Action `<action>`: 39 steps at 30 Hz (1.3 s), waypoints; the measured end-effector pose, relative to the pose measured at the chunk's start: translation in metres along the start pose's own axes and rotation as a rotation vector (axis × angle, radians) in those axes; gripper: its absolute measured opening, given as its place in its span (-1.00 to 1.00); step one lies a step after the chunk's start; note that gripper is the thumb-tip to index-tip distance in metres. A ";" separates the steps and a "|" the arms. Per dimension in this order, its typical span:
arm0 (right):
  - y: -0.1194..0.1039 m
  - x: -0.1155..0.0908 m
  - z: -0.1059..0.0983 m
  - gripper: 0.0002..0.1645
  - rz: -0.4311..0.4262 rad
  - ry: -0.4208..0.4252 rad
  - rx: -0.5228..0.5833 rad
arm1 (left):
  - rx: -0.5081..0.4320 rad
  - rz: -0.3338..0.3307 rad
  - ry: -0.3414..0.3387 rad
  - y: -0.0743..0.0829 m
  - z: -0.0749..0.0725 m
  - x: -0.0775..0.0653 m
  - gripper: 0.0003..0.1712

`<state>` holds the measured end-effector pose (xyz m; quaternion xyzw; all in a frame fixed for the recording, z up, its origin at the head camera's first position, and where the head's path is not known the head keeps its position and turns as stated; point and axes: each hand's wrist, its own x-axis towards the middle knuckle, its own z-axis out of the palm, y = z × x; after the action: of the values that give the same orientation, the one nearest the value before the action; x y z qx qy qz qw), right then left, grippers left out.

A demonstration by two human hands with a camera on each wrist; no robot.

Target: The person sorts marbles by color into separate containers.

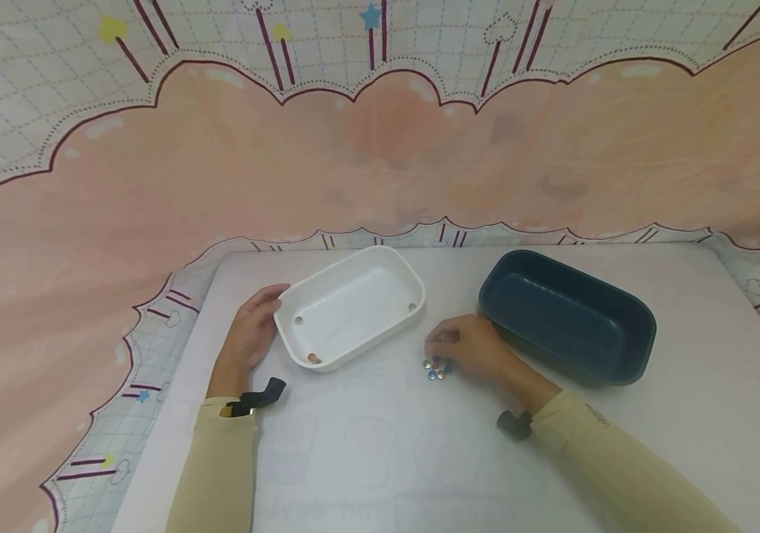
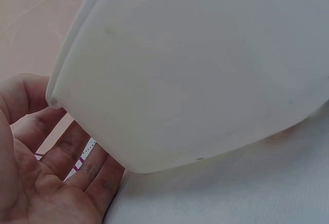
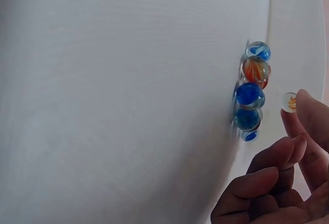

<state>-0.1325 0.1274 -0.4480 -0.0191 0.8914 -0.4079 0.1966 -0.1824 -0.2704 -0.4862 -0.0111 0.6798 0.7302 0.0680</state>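
My left hand (image 1: 251,333) rests against the outer left end of a white rectangular tub (image 1: 353,307), its fingers lying along the corner under the rim. In the left wrist view the tub's pale wall (image 2: 180,80) fills most of the frame. A few glass marbles (image 1: 314,358) lie apart on the tub's floor. Just right of the tub, my right hand (image 1: 469,344) pinches a clear marble with an orange swirl (image 3: 289,102) between thumb and finger. Below it, several blue and orange marbles (image 3: 250,96) sit bunched on the white tabletop.
A dark blue rectangular tub (image 1: 573,318) stands at the right, close behind my right hand. White covering (image 1: 366,459) spreads over the table. A patterned pink and white cloth (image 1: 353,163) hangs along the back and left side.
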 end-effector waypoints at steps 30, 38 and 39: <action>-0.016 -0.003 -0.012 -0.89 -0.057 0.011 0.026 | 0.005 0.009 0.013 -0.001 0.000 -0.001 -0.62; -0.023 -0.002 -0.016 -0.87 -0.059 0.014 0.034 | -0.008 0.015 0.002 -0.001 0.000 -0.001 -0.64; -0.024 -0.002 -0.017 -0.87 -0.063 0.012 0.036 | -0.010 0.013 0.002 -0.001 0.000 -0.001 -0.64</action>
<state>-0.1401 0.1235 -0.4199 -0.0411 0.8841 -0.4300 0.1784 -0.1817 -0.2706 -0.4872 -0.0078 0.6764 0.7338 0.0626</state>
